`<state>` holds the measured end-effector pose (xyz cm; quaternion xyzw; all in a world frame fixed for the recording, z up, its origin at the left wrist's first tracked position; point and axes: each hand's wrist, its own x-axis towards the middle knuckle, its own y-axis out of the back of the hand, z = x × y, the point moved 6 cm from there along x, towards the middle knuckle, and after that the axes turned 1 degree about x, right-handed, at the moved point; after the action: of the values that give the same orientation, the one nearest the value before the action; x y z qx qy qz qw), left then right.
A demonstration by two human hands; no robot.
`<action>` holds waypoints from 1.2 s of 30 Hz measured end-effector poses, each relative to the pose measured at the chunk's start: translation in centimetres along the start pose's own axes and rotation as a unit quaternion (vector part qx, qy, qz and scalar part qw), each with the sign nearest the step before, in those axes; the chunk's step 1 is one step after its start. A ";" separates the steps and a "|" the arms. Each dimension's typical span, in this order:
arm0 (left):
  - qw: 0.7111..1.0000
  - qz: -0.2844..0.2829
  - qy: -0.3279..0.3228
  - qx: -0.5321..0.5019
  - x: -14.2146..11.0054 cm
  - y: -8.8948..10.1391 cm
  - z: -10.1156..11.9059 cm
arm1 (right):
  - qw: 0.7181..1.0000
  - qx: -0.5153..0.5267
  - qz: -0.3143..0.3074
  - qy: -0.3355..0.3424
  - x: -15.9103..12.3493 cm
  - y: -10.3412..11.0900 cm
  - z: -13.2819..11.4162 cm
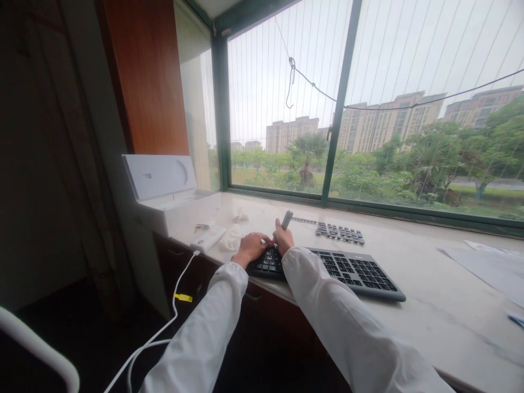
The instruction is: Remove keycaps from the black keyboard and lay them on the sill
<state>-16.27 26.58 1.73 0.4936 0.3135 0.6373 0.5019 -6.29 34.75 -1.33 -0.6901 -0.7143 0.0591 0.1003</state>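
Note:
A dark keyboard point(352, 270) lies on the pale stone windowsill counter point(429, 305). My left hand point(250, 248) rests on the keyboard's left end, fingers curled down onto the keys. Just to its right, my right hand point(283, 240) is closed around a small grey tool point(287, 219) that points up and away. Both arms wear white sleeves. Behind the keyboard lies a group of loose dark keycaps point(339, 232) in rows.
An open white box point(167, 196) stands at the counter's left end. Beside it lie a white power bank point(208, 238) with a white cable point(164, 327) hanging down, and crumpled white wipes point(231, 240). Papers point(487, 267) lie at the right. A large window point(368, 109) is behind.

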 end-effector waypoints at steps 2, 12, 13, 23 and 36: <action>1.000 -0.006 0.001 -0.015 0.3 -0.3 -0.4 | 1.000 0.014 0.027 -0.007 0.0 0.1 0.2; 0.998 -0.020 -0.014 -0.066 1.0 -1.4 -1.4 | 0.994 0.094 0.025 -0.039 -0.3 -0.2 0.2; 0.997 -0.025 -0.013 -0.069 1.0 -1.5 -1.5 | 0.996 0.085 0.024 -0.035 -0.4 -0.3 0.2; 0.995 -0.046 -0.015 -0.087 1.5 -2.1 -2.0 | 0.996 -0.072 -0.007 0.055 -1.8 -0.5 -1.2; 0.997 -0.016 -0.025 -0.065 0.7 -1.0 -1.3 | 0.978 -0.121 -0.019 0.171 -4.1 -1.8 -3.6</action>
<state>-17.14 27.70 0.64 0.4703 0.2667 0.6360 0.5506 -7.11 30.38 2.34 -0.6832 -0.7015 -0.1485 0.1380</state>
